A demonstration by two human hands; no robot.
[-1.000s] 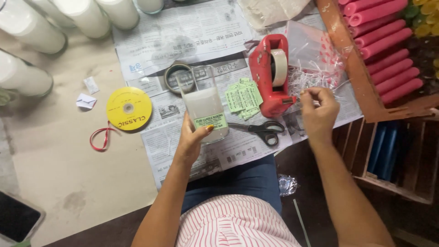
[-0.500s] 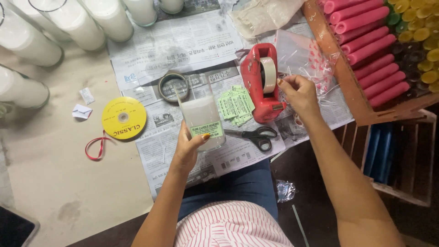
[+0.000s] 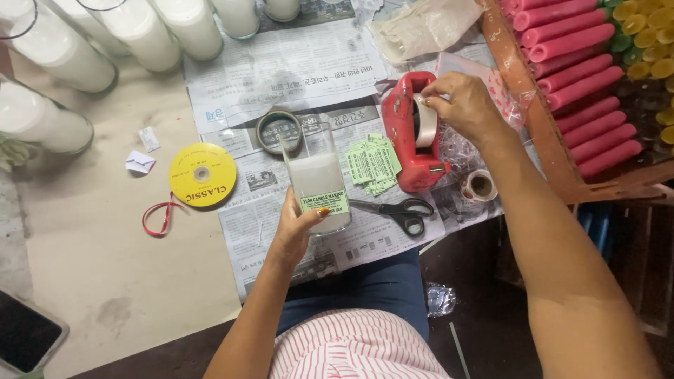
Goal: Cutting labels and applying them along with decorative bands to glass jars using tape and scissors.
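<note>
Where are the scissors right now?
In the head view, the black-handled scissors lie on the newspaper just right of the glass candle jar in the left hand, below the red tape dispenser.

Black-handled scissors [image 3: 400,210] lie on the newspaper [image 3: 281,63] just beside a heap of green paper labels [image 3: 374,163], with an empty tape ring [image 3: 279,130] farther left. A yellow ribbon spool [image 3: 201,175] trailing red ribbon [image 3: 158,216] rests on the tan paper, near tall white glass candles [image 3: 140,28] along the top edge. Pink rolled candles [image 3: 576,63] fill a wooden crate [image 3: 523,91] at right, and a dark phone [image 3: 24,333] lies at the lower left corner.
</note>
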